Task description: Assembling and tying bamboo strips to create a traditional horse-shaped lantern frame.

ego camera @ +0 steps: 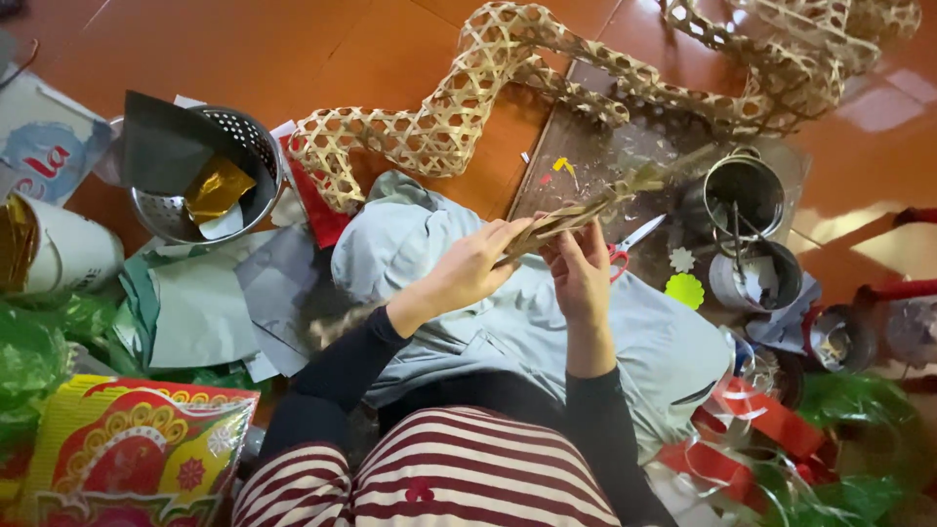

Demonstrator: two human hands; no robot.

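My left hand (472,265) and my right hand (580,267) are both closed on a bundle of thin bamboo strips (597,207) that slants up to the right above my lap. A grey cloth (508,322) covers my knees beneath the hands. Beyond the hands, a long woven bamboo lattice frame (459,117) bends in a zigzag across the orange floor. Red-handled scissors (630,244) lie just right of my right hand.
A metal colander (256,156) with gold foil and dark paper stands at the left. Metal tins (744,190) with tools sit on a board at the right. Sheets of grey and green paper, red ribbon (752,429) and a colourful printed packet (127,459) lie around me.
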